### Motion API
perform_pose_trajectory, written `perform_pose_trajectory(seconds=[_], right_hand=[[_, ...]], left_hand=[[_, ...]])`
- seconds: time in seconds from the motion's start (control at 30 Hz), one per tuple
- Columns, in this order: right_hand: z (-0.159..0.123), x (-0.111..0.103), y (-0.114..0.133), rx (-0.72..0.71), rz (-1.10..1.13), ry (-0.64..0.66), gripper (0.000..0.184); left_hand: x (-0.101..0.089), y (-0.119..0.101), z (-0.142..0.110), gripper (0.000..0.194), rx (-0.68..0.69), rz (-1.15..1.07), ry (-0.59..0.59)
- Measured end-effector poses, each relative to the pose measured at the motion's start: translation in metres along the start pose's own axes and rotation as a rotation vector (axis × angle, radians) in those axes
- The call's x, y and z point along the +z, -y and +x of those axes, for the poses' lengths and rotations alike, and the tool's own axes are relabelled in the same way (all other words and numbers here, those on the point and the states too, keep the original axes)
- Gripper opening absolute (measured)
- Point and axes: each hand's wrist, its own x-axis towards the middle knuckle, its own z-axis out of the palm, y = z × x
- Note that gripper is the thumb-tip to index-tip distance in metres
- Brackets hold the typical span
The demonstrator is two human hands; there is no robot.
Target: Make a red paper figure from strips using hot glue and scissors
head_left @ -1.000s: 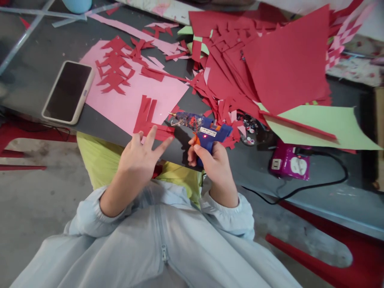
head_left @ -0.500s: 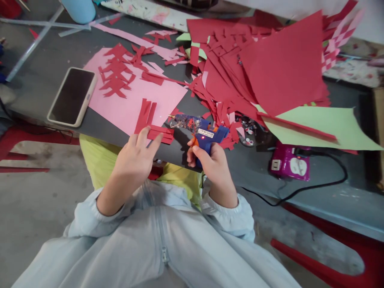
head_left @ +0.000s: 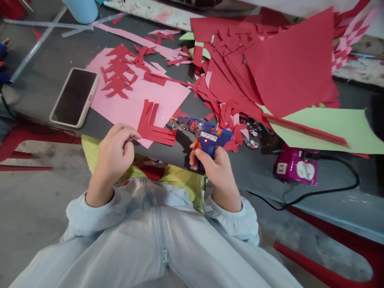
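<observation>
My right hand grips a blue hot glue gun with a small red light lit. Its metal nozzle points left, over the end of an L-shaped red paper piece with slit strips. That piece lies partly on a pink paper sheet. My left hand has its fingers curled together, with the fingertips at the left corner of the L-shaped piece. A finished-looking stack of red notched paper shapes rests on the pink sheet further back.
A phone lies at the left, near clear glue sticks and a blue cup. Red paper sheets and scraps pile up on the right. A purple power box with a black cord sits by the table's front edge.
My left hand has drawn back to the left, from fingers spread over the red paper piece to curled fingers at its corner. My right hand keeps the glue gun in nearly the same place.
</observation>
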Motion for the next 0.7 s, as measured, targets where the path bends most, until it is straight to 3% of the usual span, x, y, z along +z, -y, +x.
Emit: perform_pose_trajectory(seconds=[0.1,0.27,0.5,0.7], right_hand=[[-0.001,0.000,0.000,-0.004,-0.002,0.001,0.011],[-0.003,0.000,0.003,0.018,0.004,-0.003,0.012],[-0.007,0.007,0.014,0.018,-0.020,-0.051,0.010],[0.001,0.028,0.026,-0.068,0.035,-0.091,0.011]], left_hand=[[0.003,0.005,-0.001,0.036,0.045,0.120,-0.008],[0.008,0.008,-0.001,0.041,0.154,0.191,0.081],[0.012,0.006,-0.005,0.042,0.120,0.205,0.098],[0.014,0.010,-0.007,0.044,0.143,0.179,0.097]])
